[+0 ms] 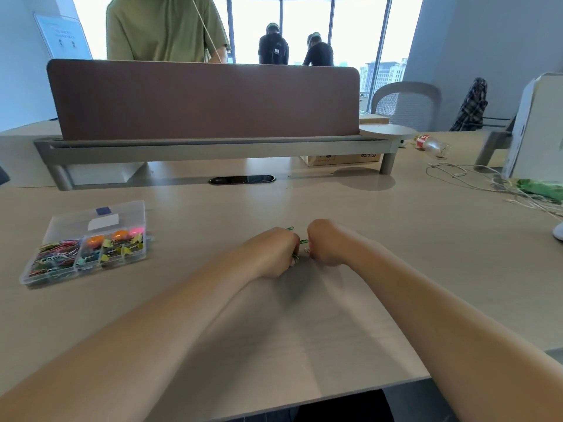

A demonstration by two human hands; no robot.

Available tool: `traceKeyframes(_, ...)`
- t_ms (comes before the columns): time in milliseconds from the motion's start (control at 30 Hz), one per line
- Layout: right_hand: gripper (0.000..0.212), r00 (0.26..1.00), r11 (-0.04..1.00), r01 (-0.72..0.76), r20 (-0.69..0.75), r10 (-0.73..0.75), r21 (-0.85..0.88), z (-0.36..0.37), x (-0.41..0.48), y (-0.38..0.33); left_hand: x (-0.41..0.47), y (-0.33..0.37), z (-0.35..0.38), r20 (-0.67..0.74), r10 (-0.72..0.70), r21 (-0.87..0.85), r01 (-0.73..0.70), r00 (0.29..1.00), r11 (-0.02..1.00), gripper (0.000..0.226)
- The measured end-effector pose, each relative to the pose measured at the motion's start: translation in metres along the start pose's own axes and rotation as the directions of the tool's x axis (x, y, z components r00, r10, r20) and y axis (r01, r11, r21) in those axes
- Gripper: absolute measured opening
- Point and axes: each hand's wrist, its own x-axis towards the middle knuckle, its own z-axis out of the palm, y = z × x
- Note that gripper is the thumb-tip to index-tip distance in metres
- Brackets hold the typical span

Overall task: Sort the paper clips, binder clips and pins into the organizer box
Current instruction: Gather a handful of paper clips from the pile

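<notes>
A clear plastic organizer box (pixel 128 208) lies open at the left of the desk, its lid folded back. Its compartments hold coloured paper clips (pixel 54 258), yellow and green binder clips (pixel 122 248) and orange and pink round pins (pixel 118 235). Both my hands meet at the desk's middle with fingers curled. My left hand (pixel 271 251) pinches small metal clips at its fingertips. My right hand (pixel 326 242) is closed on small clips too; a green paper clip (pixel 290 229) shows between and just beyond the hands. What lies under the hands is hidden.
A brown desk divider (pixel 201 99) on a grey shelf stands behind. A plastic bottle (pixel 432 144), white cables (pixel 487 184), a green object (pixel 542 187) and a white box (pixel 539 126) lie at the right. People stand beyond the divider. The desk's front edge (pixel 304 400) is near.
</notes>
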Motion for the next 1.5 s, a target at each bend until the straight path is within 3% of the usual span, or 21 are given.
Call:
traceKeyframes(267, 0.020, 0.999, 0.996, 0.032, -0.019, -0.031, 0.080, 0.006, 0.007, 0.002, 0.003, -0.006, 0.004, 0.019, -0.028, -0.043, 0.029, 0.999, 0.999, 0.019)
traceKeyframes(467, 0.013, 0.983, 0.979, 0.045, -0.183, -0.008, 0.200, 0.010, 0.021, 0.006, 0.013, -0.016, 0.006, -0.093, -0.086, -0.145, 0.072, 0.992, 0.987, 0.015)
traceKeyframes(700, 0.020, 0.993, 0.989, 0.085, -0.090, -0.075, 0.120, 0.005, 0.038, 0.008, 0.029, -0.029, 0.005, -0.157, -0.171, -0.236, 0.131, 0.973, 0.963, 0.007)
traceKeyframes(1000, 0.018, 0.998, 0.994, 0.060, -0.022, -0.058, 0.094, 0.004, 0.063, 0.010, 0.060, -0.038, 0.012, -0.244, -0.186, -0.229, 0.130, 0.952, 0.965, 0.017)
traceKeyframes(1367, 0.021, 0.998, 0.998, 0.049, -0.038, -0.048, 0.029, 0.007, 0.077, 0.010, 0.086, -0.032, 0.005, -0.109, -0.211, -0.038, 0.209, 0.971, 0.977, 0.015)
traceKeyframes(1500, 0.021, 0.999, 1.000, 0.024, 0.027, -0.024, 0.015, 0.004, 0.079, 0.009, 0.088, -0.031, 0.004, -0.063, -0.213, -0.027, 0.212, 0.975, 0.977, 0.017)
